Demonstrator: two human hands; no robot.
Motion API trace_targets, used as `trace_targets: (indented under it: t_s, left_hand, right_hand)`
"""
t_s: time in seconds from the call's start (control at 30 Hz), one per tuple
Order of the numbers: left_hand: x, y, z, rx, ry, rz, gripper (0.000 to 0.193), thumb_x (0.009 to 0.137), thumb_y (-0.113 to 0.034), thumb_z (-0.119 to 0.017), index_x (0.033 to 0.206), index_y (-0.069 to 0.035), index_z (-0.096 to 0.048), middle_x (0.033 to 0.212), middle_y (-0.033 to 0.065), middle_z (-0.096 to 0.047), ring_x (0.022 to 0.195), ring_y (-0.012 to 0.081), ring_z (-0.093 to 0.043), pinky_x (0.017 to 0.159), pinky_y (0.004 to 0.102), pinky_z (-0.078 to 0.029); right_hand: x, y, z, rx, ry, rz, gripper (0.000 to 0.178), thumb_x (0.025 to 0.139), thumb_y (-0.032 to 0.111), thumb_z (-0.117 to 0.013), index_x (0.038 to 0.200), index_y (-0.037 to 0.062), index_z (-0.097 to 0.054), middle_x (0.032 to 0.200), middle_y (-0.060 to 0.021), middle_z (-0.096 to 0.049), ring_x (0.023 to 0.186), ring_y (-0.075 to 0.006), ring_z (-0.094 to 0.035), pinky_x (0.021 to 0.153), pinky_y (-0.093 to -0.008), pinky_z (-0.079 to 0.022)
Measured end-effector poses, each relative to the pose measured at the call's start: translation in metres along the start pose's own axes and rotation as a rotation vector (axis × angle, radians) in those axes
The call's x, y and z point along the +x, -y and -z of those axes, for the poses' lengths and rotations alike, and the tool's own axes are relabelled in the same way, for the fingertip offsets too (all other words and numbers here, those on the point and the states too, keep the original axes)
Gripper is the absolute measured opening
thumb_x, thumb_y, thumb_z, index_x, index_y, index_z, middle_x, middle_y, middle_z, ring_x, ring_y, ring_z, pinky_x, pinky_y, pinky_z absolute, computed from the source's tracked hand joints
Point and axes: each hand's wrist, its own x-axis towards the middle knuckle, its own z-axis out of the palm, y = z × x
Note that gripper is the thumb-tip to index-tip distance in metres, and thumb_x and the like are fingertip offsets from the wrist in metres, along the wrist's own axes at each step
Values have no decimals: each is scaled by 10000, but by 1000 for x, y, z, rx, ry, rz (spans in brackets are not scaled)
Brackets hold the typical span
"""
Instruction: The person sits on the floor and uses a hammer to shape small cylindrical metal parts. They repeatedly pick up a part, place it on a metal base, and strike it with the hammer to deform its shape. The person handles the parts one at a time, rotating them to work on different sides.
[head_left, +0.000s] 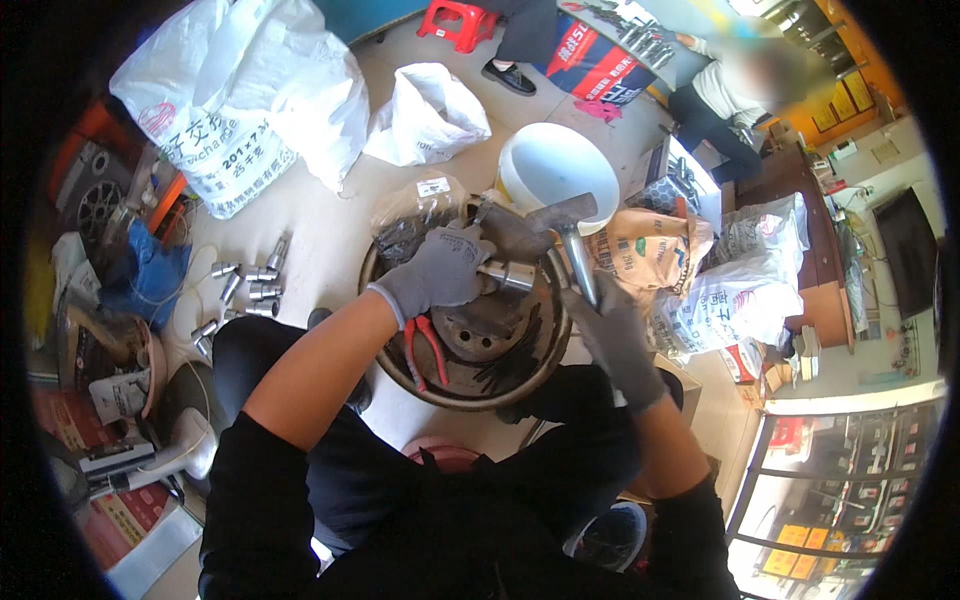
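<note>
My left hand (436, 270), in a grey glove, is closed around a shiny metal cylinder (512, 275) whose bright end sticks out to the right. It is held over a dark round metal wheel rim (464, 401). A grey glove also covers my right hand (615, 335), which grips the handle of a hammer (579, 262). The hammer's head (562, 212) is up beyond the cylinder, apart from it. Red-handled pliers (425, 355) lie in the rim near my left wrist. Several thin dark rods (510, 365) rest at its right side.
Several shiny metal cylinders (263, 292) lie on the floor at left. Beyond the rim stand a white bucket (555, 165) and white woven sacks (250, 100). A brown paper sack (650, 250) is at right. Another person (720, 105) sits at the far right.
</note>
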Motion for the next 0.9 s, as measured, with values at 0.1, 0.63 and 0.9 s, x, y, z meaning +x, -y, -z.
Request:
trace_targets:
  t_s: [0.1,0.63,0.9]
  left_hand:
    - [-1,-9,4,23,-63,-20,405,768,-220,-721,1105,-44,-580,1084,195,-588,963,390,-636,835,486,-533]
    - [3,-49,55,-1166,-126,133,493,818,-99,-784,1249,-28,-555,1138,55,-641,1076,172,-595,991,366,-474]
    - [-2,-47,52,-632,-589,49,453,793,-139,-841,1130,-26,-560,1006,85,-634,863,190,-648,783,314,-535]
  right_hand:
    - [19,-3,-33,412,-73,-66,308,961,290,-668,1090,15,-617,751,44,-551,714,-37,-523,622,-193,-433]
    - [43,33,-10,553,-126,446,212,906,41,-658,1097,-9,-579,962,-58,-629,835,-93,-606,753,-252,-523]
    - [12,16,-8,889,-59,37,190,988,175,-553,1083,10,-550,678,-7,-497,484,-79,-440,437,-233,-370]
